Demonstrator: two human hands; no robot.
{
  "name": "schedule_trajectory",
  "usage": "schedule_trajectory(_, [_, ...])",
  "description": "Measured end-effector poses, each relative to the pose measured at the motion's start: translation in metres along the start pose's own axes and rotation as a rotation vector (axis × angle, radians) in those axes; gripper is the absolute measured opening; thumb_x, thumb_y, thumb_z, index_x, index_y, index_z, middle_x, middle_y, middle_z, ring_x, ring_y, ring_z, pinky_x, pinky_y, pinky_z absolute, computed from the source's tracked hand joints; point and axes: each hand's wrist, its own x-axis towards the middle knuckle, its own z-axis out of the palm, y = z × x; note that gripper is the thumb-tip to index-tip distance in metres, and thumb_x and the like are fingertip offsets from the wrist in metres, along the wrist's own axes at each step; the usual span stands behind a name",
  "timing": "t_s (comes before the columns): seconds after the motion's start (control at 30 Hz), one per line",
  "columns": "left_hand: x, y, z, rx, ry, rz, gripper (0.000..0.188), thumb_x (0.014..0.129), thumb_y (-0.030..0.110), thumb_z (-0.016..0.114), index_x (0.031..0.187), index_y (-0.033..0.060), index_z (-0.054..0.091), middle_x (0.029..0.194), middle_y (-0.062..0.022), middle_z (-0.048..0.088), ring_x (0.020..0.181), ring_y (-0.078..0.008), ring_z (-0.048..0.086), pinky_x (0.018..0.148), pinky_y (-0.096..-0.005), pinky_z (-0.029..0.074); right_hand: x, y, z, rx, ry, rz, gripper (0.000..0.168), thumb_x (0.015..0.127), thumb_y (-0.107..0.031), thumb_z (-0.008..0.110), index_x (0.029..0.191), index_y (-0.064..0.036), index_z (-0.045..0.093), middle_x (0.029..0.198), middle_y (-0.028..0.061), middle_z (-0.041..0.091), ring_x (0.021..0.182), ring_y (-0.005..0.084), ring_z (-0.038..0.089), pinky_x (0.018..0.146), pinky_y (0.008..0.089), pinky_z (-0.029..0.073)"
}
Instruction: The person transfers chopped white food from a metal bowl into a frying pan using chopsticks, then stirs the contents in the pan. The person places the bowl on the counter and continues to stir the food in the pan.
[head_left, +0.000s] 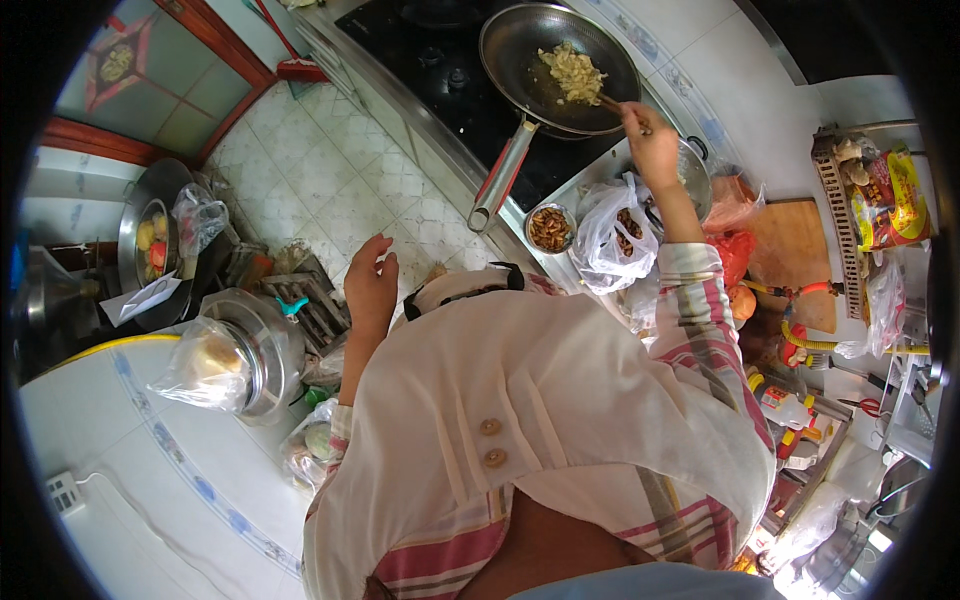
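My right hand (652, 150) grips the handle of a slim brown utensil (611, 102), perhaps wooden. Its far end touches a heap of pale yellow chopped food (573, 73) in a dark wok (517, 75). The wok rests on a black glass cooktop (420, 82), its metal and red handle (501, 180) pointing towards me. My left hand (373, 281) hangs over the tiled floor, fingers apart and holding nothing. Below my right forearm are a small bowl of brown pieces (550, 228) and a white plastic bag (611, 259). A pot (697, 180) stands partly hidden behind my right wrist.
A wooden cutting board (795, 262) leans at the right, beside a yellow hose (806, 343) and a wall basket (836, 225). Bottles (784, 405) stand lower right. On the left are a steel bowl (135, 247) and a bagged item on a clear container (277, 360).
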Motion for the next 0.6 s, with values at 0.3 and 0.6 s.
schedule_trajectory(0.3, [0.002, 0.016, -0.003, 0.018, -0.05, -0.013, 0.025, 0.089, 0.005, 0.063, 0.113, 0.0038, 0.067, 0.123, -0.0122, 0.064, 0.101, -0.0191, 0.066, 0.08, -0.0297, 0.055, 0.059, 0.106, 0.053, 0.03, 0.053, 0.225, 0.027, 0.091, -0.032, 0.064, 0.102, -0.008, 0.073, 0.091, 0.0157, 0.072, 0.084, 0.0306, 0.07, 0.076, 0.0359, 0.053])
schedule_trajectory(0.6, [-0.005, 0.008, -0.016, 0.012, 0.034, -0.048, 0.023, 0.088, 0.008, 0.062, 0.11, 0.0045, 0.066, 0.119, -0.0136, 0.066, 0.093, -0.0252, 0.068, 0.076, -0.0331, 0.056, 0.059, 0.074, 0.066, 0.161, -0.059, 0.2, 0.028, 0.093, -0.03, 0.062, 0.103, -0.007, 0.072, 0.092, 0.0148, 0.072, 0.083, 0.0255, 0.07, 0.076, 0.0333, 0.053])
